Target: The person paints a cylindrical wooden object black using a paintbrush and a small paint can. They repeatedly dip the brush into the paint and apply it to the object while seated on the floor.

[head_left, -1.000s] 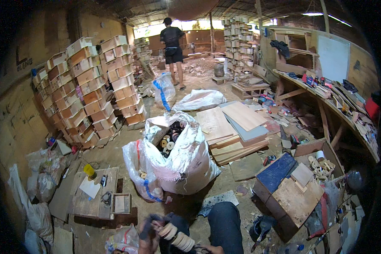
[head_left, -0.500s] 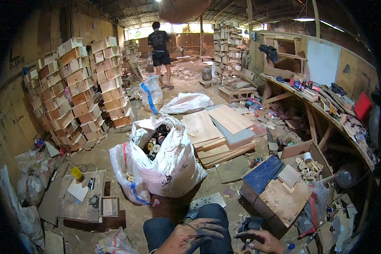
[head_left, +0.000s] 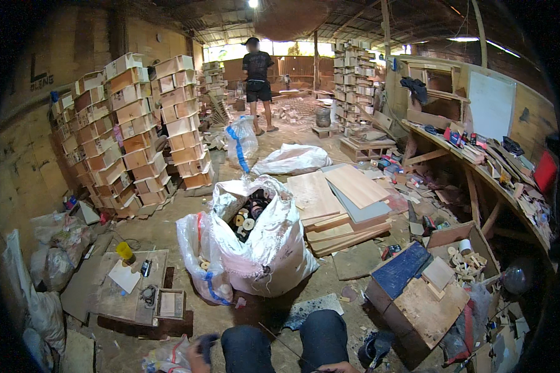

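Note:
At the lower edge, left of my left knee, my left hand [head_left: 196, 359] is closed against a small dark blue thing [head_left: 208, 343] whose kind I cannot make out. My right hand [head_left: 338, 368] shows only as a strip between and below my knees, mostly cut off by the frame. A thin dark stick [head_left: 282, 343] slants up from beside its fingers across the gap between my legs. A dark tub [head_left: 374, 348] stands on the floor right of my right knee. Near my left hand lies a clear plastic bag [head_left: 167, 359] with a red stripe.
Ahead stands a big white sack [head_left: 274, 264] of round dark and wooden pieces, beside a plastic bag [head_left: 199, 248]. Wooden boards [head_left: 348, 233] lie behind right. A box with a board top [head_left: 426, 308] stands right, a low wooden platform [head_left: 121, 298] left. A person [head_left: 257, 78] stands far back.
Both hands have parted: the left has gone left past my knee, the right down and left toward the frame edge. My knees have spread and the whole view has shifted.

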The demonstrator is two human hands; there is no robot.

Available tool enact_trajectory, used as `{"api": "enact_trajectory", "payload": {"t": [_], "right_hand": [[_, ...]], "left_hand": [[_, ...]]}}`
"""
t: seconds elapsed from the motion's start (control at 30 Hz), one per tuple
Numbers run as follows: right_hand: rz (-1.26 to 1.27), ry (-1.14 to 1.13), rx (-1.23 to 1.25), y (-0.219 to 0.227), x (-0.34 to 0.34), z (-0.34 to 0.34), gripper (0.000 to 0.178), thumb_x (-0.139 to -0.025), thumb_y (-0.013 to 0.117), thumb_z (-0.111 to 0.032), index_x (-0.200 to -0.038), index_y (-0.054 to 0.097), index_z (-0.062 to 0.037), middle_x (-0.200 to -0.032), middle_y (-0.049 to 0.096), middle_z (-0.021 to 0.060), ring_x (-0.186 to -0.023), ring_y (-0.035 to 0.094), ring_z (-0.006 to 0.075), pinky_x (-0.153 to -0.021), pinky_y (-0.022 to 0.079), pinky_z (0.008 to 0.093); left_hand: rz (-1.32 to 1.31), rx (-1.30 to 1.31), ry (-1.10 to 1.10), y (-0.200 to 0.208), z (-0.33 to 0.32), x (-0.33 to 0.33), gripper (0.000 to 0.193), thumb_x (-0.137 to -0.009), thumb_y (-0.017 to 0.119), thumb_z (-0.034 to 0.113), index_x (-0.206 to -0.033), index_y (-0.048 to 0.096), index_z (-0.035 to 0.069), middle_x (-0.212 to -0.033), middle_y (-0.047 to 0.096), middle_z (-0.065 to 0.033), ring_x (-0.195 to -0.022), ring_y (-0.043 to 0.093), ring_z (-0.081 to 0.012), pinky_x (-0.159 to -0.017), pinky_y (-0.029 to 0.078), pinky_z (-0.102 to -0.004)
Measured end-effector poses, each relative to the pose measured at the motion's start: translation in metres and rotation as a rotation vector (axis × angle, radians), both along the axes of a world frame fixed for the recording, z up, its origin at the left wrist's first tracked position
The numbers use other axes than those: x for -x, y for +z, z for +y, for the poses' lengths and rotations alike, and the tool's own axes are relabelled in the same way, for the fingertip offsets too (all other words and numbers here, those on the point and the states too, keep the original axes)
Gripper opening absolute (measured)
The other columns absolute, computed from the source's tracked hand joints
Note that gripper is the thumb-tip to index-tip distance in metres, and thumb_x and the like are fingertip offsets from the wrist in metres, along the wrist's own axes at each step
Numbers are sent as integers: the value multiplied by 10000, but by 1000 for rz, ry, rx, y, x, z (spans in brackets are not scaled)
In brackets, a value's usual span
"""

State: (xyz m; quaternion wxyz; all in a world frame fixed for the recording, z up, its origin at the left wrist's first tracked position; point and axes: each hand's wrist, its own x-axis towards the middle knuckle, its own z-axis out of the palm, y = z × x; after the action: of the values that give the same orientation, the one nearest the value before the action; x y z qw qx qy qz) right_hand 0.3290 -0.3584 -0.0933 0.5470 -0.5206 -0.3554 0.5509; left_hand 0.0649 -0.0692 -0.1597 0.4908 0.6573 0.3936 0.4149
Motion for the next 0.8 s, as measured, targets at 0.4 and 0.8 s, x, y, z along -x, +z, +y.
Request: {"api": "enact_trajectory", "payload": {"t": [0.4, 0.8], "right_hand": [[73, -80, 67, -24, 20, 37, 218, -1015, 631, -189, -1129, 728, -30, -772, 574, -76, -664, 477, 24, -587, 371, 200], [-56, -82, 125, -45, 25, 46, 256, -1000, 668, -244, -1137, 735, -38, -856, 638, -57, -726, 527, 35, -640, 414, 201]], "left_hand": [[982, 358, 702, -267, 26, 202, 380, -851, 705, 165, -1176, 694, -31, -1118, 714, -224, -1047, 693, -369, -968, 526, -459], [1194, 122, 693, -333, 44, 236, 559, -771, 720, 189, -1272, 586, -19, -1118, 688, -294, -1128, 630, -451, -1041, 461, -504]]}}
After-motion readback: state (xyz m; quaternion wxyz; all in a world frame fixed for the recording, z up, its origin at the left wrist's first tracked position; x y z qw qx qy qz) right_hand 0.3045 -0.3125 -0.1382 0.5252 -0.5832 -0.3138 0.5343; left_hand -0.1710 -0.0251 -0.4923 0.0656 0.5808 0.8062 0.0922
